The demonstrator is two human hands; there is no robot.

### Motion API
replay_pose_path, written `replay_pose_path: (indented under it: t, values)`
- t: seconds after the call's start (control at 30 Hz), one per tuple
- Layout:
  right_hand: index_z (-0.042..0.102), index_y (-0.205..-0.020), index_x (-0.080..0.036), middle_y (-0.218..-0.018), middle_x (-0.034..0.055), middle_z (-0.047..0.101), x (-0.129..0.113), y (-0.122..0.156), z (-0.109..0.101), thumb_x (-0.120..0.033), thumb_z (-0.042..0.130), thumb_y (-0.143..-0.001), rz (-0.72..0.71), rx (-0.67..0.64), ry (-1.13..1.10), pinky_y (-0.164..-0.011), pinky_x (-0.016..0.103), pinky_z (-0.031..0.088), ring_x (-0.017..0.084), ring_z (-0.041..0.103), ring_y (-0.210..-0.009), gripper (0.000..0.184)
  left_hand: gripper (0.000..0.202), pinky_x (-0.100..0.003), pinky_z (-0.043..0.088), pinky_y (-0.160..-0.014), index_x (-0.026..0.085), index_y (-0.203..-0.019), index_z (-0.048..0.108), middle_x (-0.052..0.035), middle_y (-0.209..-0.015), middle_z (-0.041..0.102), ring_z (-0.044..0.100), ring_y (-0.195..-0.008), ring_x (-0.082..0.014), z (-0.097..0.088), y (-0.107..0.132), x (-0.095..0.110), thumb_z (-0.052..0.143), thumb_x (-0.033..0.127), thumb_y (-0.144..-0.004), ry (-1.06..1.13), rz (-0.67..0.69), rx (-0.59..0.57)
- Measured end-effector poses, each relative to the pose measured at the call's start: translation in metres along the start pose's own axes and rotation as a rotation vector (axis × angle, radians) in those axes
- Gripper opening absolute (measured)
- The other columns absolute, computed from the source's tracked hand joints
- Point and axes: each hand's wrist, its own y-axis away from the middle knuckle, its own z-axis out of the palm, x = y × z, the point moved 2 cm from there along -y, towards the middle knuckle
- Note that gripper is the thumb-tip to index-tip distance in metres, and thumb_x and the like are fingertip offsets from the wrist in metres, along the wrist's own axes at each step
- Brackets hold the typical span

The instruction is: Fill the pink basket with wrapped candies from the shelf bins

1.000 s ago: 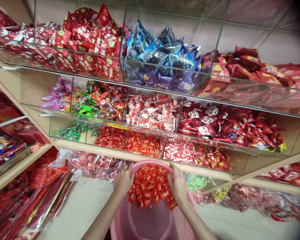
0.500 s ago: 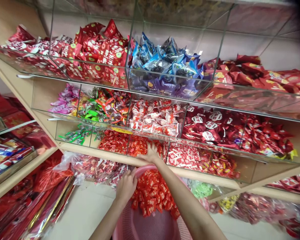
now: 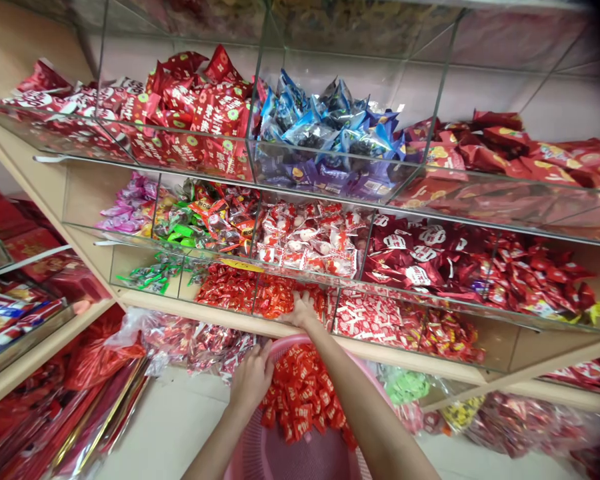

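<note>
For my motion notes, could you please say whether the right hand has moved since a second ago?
Yes: the right hand moved forward, from the pink basket to the lowest shelf.

The left hand (image 3: 251,379) grips the pink basket (image 3: 305,459) at its ten o'clock; the right hand (image 3: 304,313) touches shelved red sweets (image 3: 273,295) at twelve.

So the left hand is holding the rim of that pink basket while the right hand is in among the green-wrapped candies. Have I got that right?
Not quite: the head view shows the right hand in among red-wrapped candies, not green ones. The left hand is indeed holding the rim of the pink basket.
</note>
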Motion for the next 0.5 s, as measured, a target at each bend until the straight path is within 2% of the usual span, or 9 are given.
replay_pose_path:
  t: [0.17, 0.37, 0.5]
  values:
    - [0.040, -0.136, -0.020, -0.149, 0.0198, 0.022, 0.002, 0.001, 0.000, -0.042, 0.083, -0.047, 0.009, 0.002, -0.075, -0.095, 0.047, 0.040, 0.041, 0.030, -0.132, 0.101, 0.045, -0.027, 0.047, -0.080, 0.023, -0.136, 0.048, -0.0108, -0.117, 0.061, 0.062, -0.099, -0.0195, 0.000, -0.001, 0.000, 0.036, 0.023, -0.092, -0.007, 0.012, -0.004]
    - [0.055, -0.124, -0.021, -0.134, 0.0153, 0.047, 0.012, -0.002, 0.002, -0.028, 0.078, -0.057, -0.041, 0.111, -0.218, -0.094, 0.040, 0.042, 0.033, 0.051, -0.117, 0.071, 0.045, -0.028, 0.047, -0.079, 0.023, -0.135, 0.049, -0.0107, -0.116, 0.062, 0.062, -0.098, -0.0203, -0.002, 0.000, 0.001, 0.036, 0.024, -0.092, -0.011, -0.002, -0.009]
    - [0.060, -0.116, -0.018, -0.116, 0.0113, 0.063, 0.023, -0.008, 0.004, -0.029, 0.075, -0.061, -0.071, 0.211, -0.409, -0.092, 0.034, 0.044, 0.025, 0.059, -0.106, 0.058, 0.044, -0.027, 0.046, -0.080, 0.024, -0.134, 0.050, -0.0102, -0.117, 0.062, 0.061, -0.100, -0.0198, -0.002, 0.000, 0.001, 0.037, 0.025, -0.092, 0.001, -0.005, -0.001]
